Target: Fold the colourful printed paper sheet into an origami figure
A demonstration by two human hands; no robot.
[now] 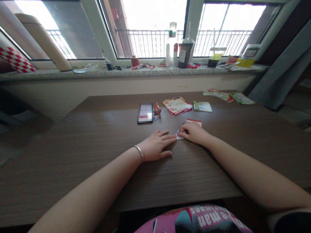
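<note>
My left hand (157,146), with a silver bangle at the wrist, lies flat on the table with its fingers spread. Its index fingertip reaches the left corner of a folded sheet of printed paper (198,123). This sheet has a red edge and a bluish-white printed part. Over its middle, my right hand (193,132) is curled, thumb and fingers closed on the paper and hiding much of it. Beyond the hands lie a folded paper piece (157,111) in orange and blue, and a stack of red-edged printed sheets (177,105).
A phone (145,113) with a blurred screen lies left of the folded piece. A small stack of green-white cards (202,106) and loose printed papers (221,95) lie at the back right. Bottles and a dark drink cup (185,53) stand on the windowsill (145,72).
</note>
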